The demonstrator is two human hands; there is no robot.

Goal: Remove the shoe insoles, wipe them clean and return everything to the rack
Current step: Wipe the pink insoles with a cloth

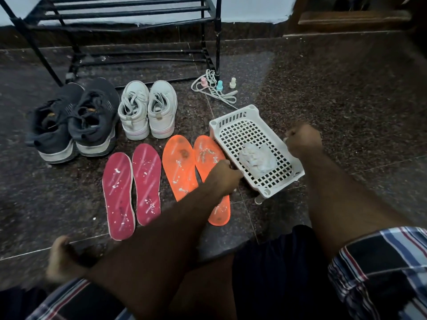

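1. While both my hands grip the white basket's (pixel 233 122) rims, left hand (pixel 225 175) and right hand (pixel 302 140) curl closed on it.
2. Cloth (pixel 257 158) lies inside the basket, nearer my right hand.
3. Orange insoles (pixel 179 167) lie just left of the basket, long axes pointing away from me.

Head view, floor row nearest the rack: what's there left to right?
dark sneakers → white sneakers → loose laces → pink bottle → blue bottle → cream bottle

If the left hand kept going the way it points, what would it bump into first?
Probably the white basket: the left hand already grips its near edge, pointing toward the crumpled white cloth inside. Depth is hard to judge.
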